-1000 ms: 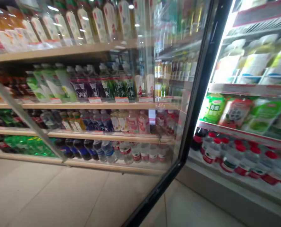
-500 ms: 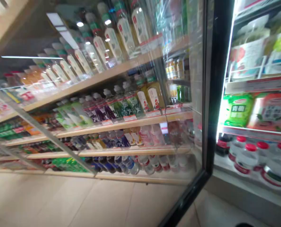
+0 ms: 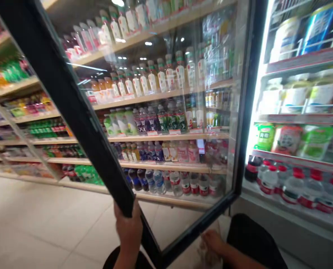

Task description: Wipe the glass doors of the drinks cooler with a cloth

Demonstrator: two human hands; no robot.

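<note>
My left hand (image 3: 128, 226) is closed around the black edge of a glass cooler door (image 3: 99, 149), which stands swung open in front of me. Low by the door's bottom rail, my right hand (image 3: 213, 241) has its fingers curled. A pale, crumpled-looking thing (image 3: 208, 257) hangs just below those fingers, too blurred to name. To the right, the lit cooler holds red-capped water bottles (image 3: 292, 186) on its lowest level. Green and orange drink packs (image 3: 286, 138) stand on the shelf above them.
Through the door glass, wooden shelves (image 3: 160, 138) carry rows of bottled drinks. More shelving runs off to the left. Pale floor tiles (image 3: 43, 224) lie below. My dark-clothed knees (image 3: 250, 239) are close to the cooler's grey base (image 3: 284, 224).
The view has levelled and drawn back, so the door's near edge and both hands now show. Neither hand was in view earlier. More of the cooler's shelves have come into sight.
</note>
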